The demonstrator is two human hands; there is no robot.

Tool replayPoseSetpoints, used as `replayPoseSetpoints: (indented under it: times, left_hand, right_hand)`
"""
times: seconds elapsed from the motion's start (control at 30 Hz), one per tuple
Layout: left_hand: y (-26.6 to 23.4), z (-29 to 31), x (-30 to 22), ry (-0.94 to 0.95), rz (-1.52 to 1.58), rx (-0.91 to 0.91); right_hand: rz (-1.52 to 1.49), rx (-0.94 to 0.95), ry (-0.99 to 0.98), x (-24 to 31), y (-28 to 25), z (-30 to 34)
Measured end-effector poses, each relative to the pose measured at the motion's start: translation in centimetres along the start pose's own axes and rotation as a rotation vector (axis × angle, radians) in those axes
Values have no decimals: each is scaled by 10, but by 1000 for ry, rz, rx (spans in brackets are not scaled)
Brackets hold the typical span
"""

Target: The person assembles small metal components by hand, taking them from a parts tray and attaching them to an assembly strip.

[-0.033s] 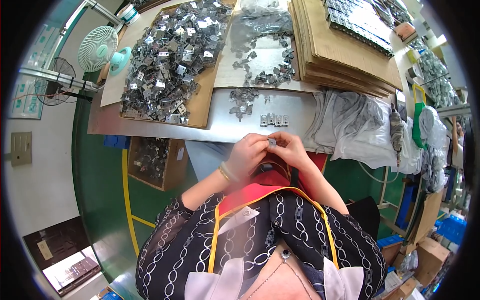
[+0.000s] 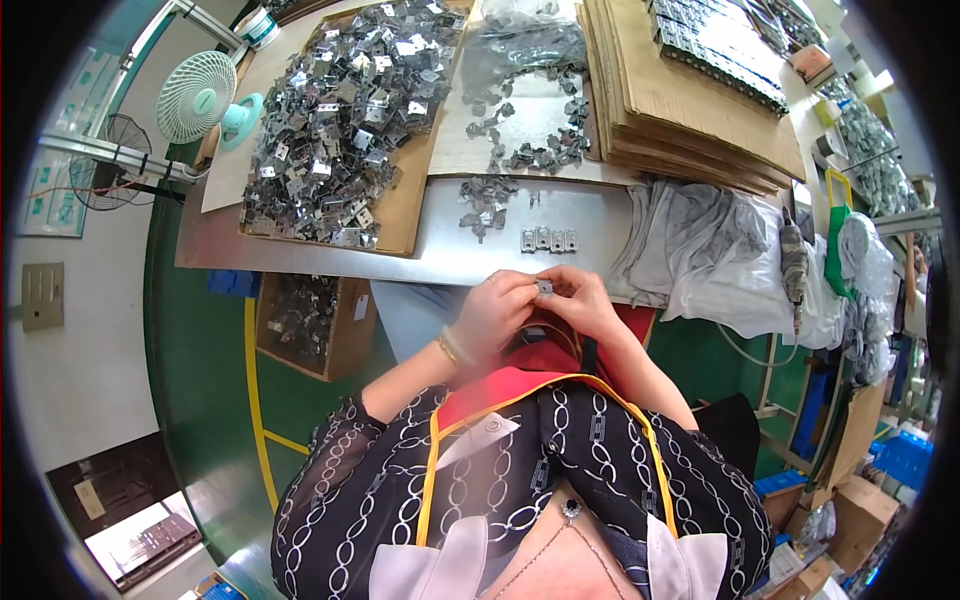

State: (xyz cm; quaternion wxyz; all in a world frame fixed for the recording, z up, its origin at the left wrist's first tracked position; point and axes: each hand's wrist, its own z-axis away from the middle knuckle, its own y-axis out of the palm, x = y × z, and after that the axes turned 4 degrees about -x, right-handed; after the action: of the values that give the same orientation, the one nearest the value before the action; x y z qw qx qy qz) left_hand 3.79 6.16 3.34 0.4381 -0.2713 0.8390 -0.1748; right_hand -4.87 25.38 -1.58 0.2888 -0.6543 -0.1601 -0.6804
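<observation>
While right grip pinches part, tabletop near

this looks like a factory workshop, a place for handling small parts in bulk. a big heap of small metal parts covers cardboard at the upper left, on a long metal-topped surface. at the upper right, more parts sit in tight rows on a stack of cardboard sheets. an open box of metal pieces stands below the surface. the green floor has yellow lines, a power tool hangs at the right, and blue crates and cardboard boxes crowd the lower right.
</observation>
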Motion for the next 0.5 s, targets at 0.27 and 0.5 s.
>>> replayPoseSetpoints:
  times: [0.27,0.5]
  left_hand:
    - [-22,-14,0,240,-181,153]
    - [-12,-26,55,-561,-213,98]
  right_hand:
    - [-239,265,-58,8,-3,-6]
    - [290,-69,-163,42,-46,-87]
